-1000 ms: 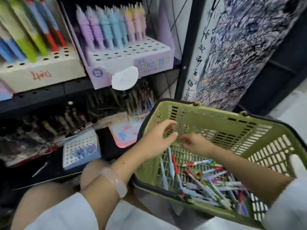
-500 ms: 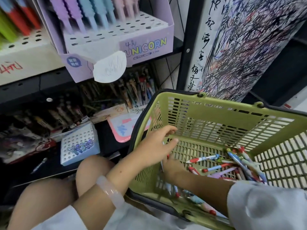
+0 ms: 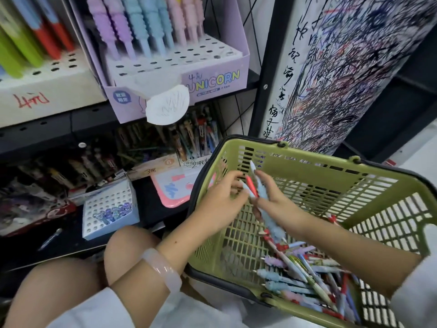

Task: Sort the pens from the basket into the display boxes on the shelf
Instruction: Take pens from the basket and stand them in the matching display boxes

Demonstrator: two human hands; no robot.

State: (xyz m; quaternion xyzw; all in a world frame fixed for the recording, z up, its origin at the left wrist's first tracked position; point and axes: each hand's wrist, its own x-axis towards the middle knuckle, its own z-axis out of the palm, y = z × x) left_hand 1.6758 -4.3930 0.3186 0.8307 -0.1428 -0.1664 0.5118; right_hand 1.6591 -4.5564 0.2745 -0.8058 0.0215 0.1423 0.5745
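A green plastic basket (image 3: pixel 307 166) rests tilted on my lap, with several mixed pens (image 3: pixel 305 275) heaped in its lower right corner. My right hand (image 3: pixel 274 200) grips a small bunch of pens (image 3: pixel 256 185), one pale blue and bumpy, one with a red cap, lifted above the basket floor. My left hand (image 3: pixel 222 204) reaches in from the left, its fingers curled at the bunch's upper end. On the shelf above stands a purple "Unicorn" display box (image 3: pixel 212 81) holding pastel bumpy pens (image 3: pixel 146 27).
A cream display box (image 3: pixel 47 95) with green and red pens stands at upper left. A small blue holed box (image 3: pixel 106 209) with purple-capped pens sits on the lower shelf, beside a pink board (image 3: pixel 175 188). A scribbled test-paper pillar (image 3: pixel 343 67) rises on the right.
My right hand came up from the basket floor holding a bunch of pens. My left hand moved in to meet it. The view shifted slightly downward and closer.
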